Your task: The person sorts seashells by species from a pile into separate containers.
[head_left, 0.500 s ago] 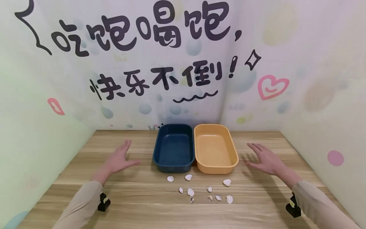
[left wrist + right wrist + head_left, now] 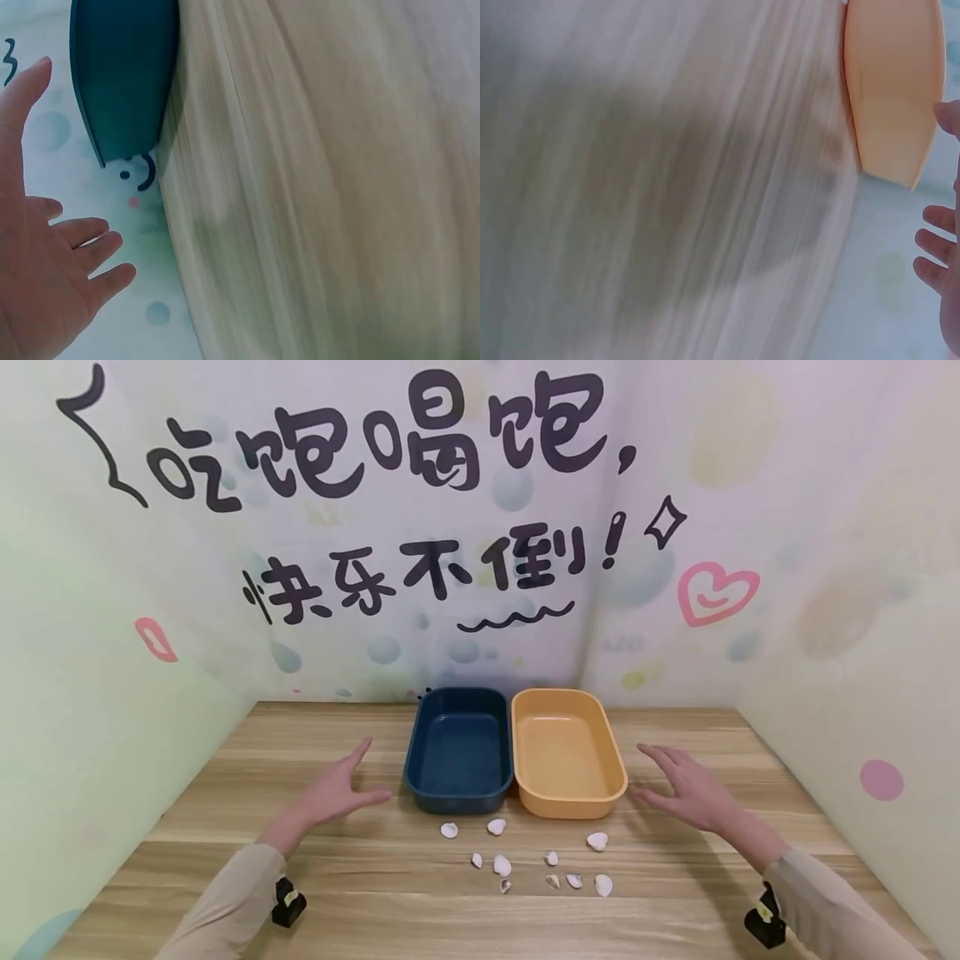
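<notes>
My left hand [image 2: 330, 797] hovers left of a dark blue tray [image 2: 459, 806], thumb toward it and fingers spread. On the other side, my right hand [image 2: 693, 793] is held just right of a yellow-orange tray [image 2: 570, 808], its thumb toward that tray's side. Neither hand holds anything. The left wrist view shows the spread left fingers beside the blue tray [image 2: 124, 82]; the right wrist view has the right fingertips at its edge, near the orange tray [image 2: 896, 90]. Both trays stand side by side, with nothing inside.
Several small white seashells [image 2: 502, 865] lie scattered on the wood-grain table [image 2: 420, 927] in front of the trays. Behind stands a printed cloth backdrop [image 2: 480, 652] with black lettering, and pale walls close in both sides. Each forearm wears a black wrist camera [image 2: 288, 903].
Both hands have moved inward toward the trays, the left one further to the right. The head view has shifted slightly. The trays and shells stay in place.
</notes>
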`<state>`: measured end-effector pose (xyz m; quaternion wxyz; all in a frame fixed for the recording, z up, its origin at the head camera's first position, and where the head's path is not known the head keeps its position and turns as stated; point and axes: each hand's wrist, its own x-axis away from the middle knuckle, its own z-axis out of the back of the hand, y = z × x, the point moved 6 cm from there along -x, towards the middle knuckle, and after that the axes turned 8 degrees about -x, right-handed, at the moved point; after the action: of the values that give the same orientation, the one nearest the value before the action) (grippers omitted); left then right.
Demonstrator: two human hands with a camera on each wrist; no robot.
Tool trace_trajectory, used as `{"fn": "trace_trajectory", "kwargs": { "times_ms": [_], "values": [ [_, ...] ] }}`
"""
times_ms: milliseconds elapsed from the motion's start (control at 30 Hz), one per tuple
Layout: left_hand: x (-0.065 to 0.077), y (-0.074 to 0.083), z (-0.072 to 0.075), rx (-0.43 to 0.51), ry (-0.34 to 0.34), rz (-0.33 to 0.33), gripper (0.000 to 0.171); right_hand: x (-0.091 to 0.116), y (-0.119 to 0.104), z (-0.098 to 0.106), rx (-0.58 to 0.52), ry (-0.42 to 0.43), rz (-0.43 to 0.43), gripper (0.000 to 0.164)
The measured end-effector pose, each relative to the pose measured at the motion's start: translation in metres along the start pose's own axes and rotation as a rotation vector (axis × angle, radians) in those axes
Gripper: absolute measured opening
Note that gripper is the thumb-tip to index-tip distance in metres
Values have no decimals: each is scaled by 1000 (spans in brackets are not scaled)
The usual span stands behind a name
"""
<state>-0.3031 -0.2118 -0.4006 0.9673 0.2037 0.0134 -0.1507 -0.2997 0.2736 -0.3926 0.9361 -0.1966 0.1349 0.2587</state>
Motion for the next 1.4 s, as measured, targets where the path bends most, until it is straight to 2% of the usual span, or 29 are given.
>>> {"fn": "trace_trajectory", "kwargs": {
  "times_ms": [267,633,833,1000,1200,1400],
  "values": [
    [-3,15,-5,94,23,-19,94,1,-16,2,-36,59,81,62],
    [-5,29,-11,170,65,-46,84,2,-35,7,-86,130,125,56],
    [-6,31,-16,184,49,-40,83,1,-44,9,-112,152,138,48],
    [-7,32,-20,181,50,-50,81,2,-59,10,-165,166,204,43],
    [-8,37,-20,175,31,-41,81,5,-79,9,-232,172,301,46],
    [-10,42,-22,195,8,-36,84,8,-87,7,-281,150,315,44]
  ]
}}
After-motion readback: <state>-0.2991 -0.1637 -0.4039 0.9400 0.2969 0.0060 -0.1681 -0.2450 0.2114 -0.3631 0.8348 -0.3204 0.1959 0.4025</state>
